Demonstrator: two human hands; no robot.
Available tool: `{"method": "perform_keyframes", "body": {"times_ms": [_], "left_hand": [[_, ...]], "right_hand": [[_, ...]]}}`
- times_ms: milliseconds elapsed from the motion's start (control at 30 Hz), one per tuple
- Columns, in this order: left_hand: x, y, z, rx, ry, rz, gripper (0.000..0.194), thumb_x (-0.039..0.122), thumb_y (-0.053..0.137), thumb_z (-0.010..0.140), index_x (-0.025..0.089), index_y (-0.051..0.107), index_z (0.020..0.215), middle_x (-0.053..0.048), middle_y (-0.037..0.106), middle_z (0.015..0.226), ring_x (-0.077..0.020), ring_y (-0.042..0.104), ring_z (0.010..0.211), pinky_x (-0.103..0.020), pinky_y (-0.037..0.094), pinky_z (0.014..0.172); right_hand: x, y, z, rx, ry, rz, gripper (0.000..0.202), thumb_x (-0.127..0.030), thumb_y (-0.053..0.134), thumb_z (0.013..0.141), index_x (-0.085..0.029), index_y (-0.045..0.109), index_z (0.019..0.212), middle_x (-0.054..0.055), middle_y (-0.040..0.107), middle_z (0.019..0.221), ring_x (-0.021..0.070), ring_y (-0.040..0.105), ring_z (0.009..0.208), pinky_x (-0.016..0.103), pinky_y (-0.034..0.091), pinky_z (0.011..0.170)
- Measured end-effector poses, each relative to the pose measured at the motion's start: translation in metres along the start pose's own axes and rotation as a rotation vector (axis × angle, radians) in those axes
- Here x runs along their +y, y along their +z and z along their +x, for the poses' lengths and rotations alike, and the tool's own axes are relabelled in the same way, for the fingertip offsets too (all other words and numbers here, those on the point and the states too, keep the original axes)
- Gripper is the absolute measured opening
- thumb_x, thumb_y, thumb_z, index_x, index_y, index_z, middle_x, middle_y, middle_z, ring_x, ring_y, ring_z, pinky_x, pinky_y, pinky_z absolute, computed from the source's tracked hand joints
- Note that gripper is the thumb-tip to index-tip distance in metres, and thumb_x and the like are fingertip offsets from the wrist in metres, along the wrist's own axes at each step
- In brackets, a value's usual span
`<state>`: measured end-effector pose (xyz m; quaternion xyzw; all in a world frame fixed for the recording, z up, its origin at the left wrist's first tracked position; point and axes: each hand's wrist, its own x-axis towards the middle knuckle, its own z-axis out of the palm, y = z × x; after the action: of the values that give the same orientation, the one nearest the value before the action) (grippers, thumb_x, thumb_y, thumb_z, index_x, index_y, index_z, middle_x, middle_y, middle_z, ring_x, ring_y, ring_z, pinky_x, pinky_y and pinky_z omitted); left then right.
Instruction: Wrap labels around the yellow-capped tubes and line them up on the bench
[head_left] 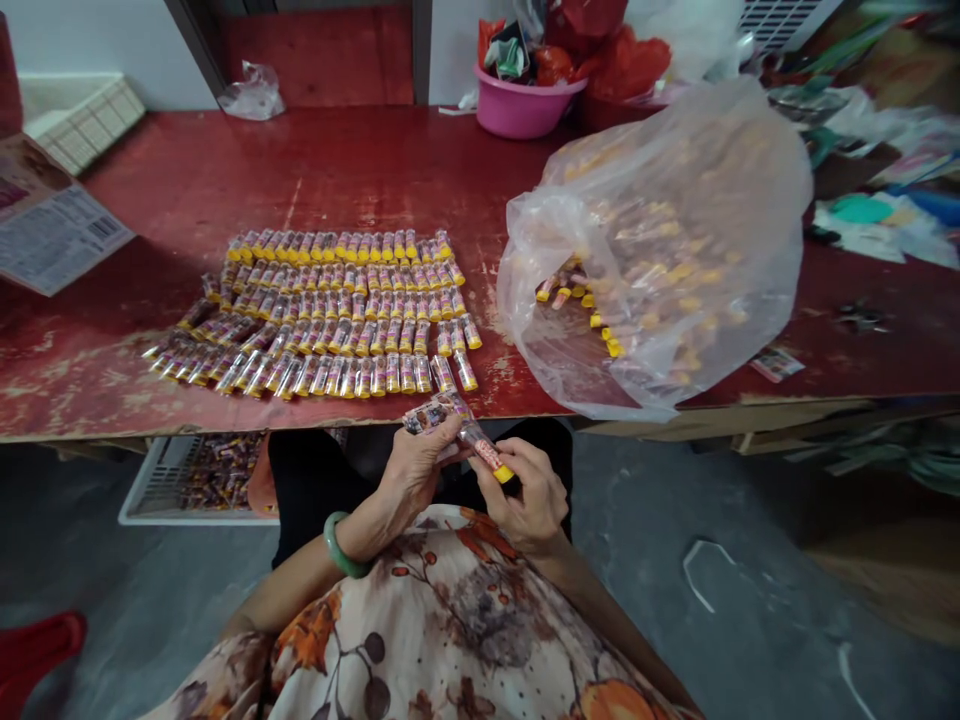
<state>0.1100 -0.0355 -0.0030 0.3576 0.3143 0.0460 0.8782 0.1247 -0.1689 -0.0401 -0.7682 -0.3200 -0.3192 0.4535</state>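
Observation:
Over my lap, just off the table's front edge, my left hand point(415, 468) is closed on a few small printed slips point(424, 415). My right hand point(531, 495) grips the yellow-capped end of a small clear tube point(480, 445) with printed wrapping. The tube's far end lies against the slips by my left thumb; whether the left fingers hold it too is hard to tell. Rows of similar tubes point(337, 335) with yellow caps lie on the red table point(360, 170) beyond my hands. To their right, a large clear plastic bag point(660, 270) holds many more, its mouth towards the rows.
A white crate point(161, 480) with small wrapped items stands under the table at left. A printed carton point(64, 225) sits on the left of the table. At the back are a pink basin point(525, 105) and a crumpled bag point(253, 92). A red stool point(41, 650) stands lower left.

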Motion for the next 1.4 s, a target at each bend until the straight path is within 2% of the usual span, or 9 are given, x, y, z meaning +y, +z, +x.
{"method": "perform_keyframes", "body": {"times_ms": [133,200,300,367,600,800,1067,1233,1400], "left_hand": [[-0.001,-0.001,-0.002,-0.032,0.034,-0.01,0.036,0.029,0.089,0.052,0.012,0.067,0.074,-0.001,0.068,0.068,-0.0112,0.062,0.059,-0.023,0.053,0.061],[0.002,-0.002,-0.004,-0.073,0.01,0.006,0.034,0.028,0.089,0.054,0.011,0.067,0.075,-0.002,0.068,0.07,-0.0114,0.063,0.06,-0.023,0.052,0.062],[0.006,-0.004,-0.006,-0.114,-0.005,-0.003,0.033,0.029,0.087,0.058,0.012,0.069,0.079,-0.003,0.07,0.075,-0.013,0.064,0.065,-0.026,0.054,0.067],[0.008,-0.004,-0.007,-0.153,0.004,-0.008,0.032,0.029,0.086,0.06,0.013,0.069,0.083,-0.003,0.07,0.079,-0.0135,0.065,0.068,-0.027,0.054,0.069],[0.005,-0.001,-0.011,-0.296,-0.029,-0.021,0.032,0.025,0.087,0.057,0.012,0.07,0.081,-0.002,0.07,0.077,-0.0125,0.065,0.067,-0.025,0.055,0.067],[0.003,-0.002,-0.011,-0.318,-0.002,0.001,0.031,0.027,0.087,0.057,0.013,0.071,0.08,-0.002,0.071,0.076,-0.0143,0.065,0.068,-0.029,0.058,0.068],[0.001,-0.003,-0.007,-0.296,-0.01,0.002,0.032,0.027,0.087,0.058,0.013,0.071,0.082,-0.002,0.071,0.078,-0.0129,0.065,0.069,-0.025,0.056,0.066],[0.003,-0.005,-0.006,-0.281,-0.022,0.064,0.03,0.033,0.084,0.062,0.014,0.07,0.081,-0.002,0.07,0.077,-0.0121,0.064,0.065,-0.023,0.055,0.063],[0.004,-0.005,-0.005,-0.272,-0.022,0.077,0.03,0.034,0.084,0.061,0.014,0.069,0.078,-0.001,0.068,0.072,-0.0114,0.062,0.06,-0.024,0.056,0.06]], "right_hand": [[-0.001,0.005,0.001,0.041,-0.038,-0.007,0.05,-0.01,0.076,0.075,-0.027,0.054,0.117,0.007,0.064,0.101,0.0227,0.066,0.086,0.034,0.057,0.068],[-0.002,-0.001,0.009,-0.074,-0.009,0.115,0.047,-0.013,0.071,0.079,-0.026,0.053,0.121,0.009,0.062,0.108,0.0251,0.064,0.096,0.039,0.058,0.076],[-0.003,-0.015,0.025,-0.364,0.081,0.369,0.042,-0.014,0.059,0.087,-0.024,0.052,0.127,0.012,0.055,0.123,0.0254,0.059,0.107,0.039,0.058,0.081],[-0.002,-0.022,0.032,-0.41,0.118,0.426,0.038,-0.011,0.054,0.088,-0.023,0.055,0.125,0.012,0.054,0.124,0.0233,0.06,0.105,0.036,0.057,0.079],[-0.008,-0.013,0.037,-0.068,0.001,0.291,0.038,-0.002,0.06,0.081,-0.021,0.064,0.114,0.009,0.066,0.102,0.021,0.065,0.088,0.034,0.057,0.072],[-0.014,-0.004,0.039,0.062,-0.005,0.28,0.038,0.005,0.06,0.076,-0.02,0.068,0.104,0.007,0.068,0.096,0.0192,0.067,0.081,0.031,0.058,0.066],[-0.01,0.0,0.035,0.065,0.022,0.259,0.035,0.002,0.062,0.077,-0.021,0.068,0.103,0.007,0.068,0.096,0.0193,0.067,0.081,0.032,0.058,0.066],[-0.005,0.0,0.033,-0.025,0.116,0.28,0.027,-0.008,0.065,0.08,-0.02,0.067,0.104,0.008,0.067,0.097,0.019,0.066,0.08,0.031,0.057,0.063],[-0.004,0.002,0.035,-0.014,0.124,0.285,0.025,-0.005,0.063,0.081,-0.02,0.067,0.101,0.007,0.067,0.091,0.0185,0.066,0.08,0.03,0.057,0.064]]}}
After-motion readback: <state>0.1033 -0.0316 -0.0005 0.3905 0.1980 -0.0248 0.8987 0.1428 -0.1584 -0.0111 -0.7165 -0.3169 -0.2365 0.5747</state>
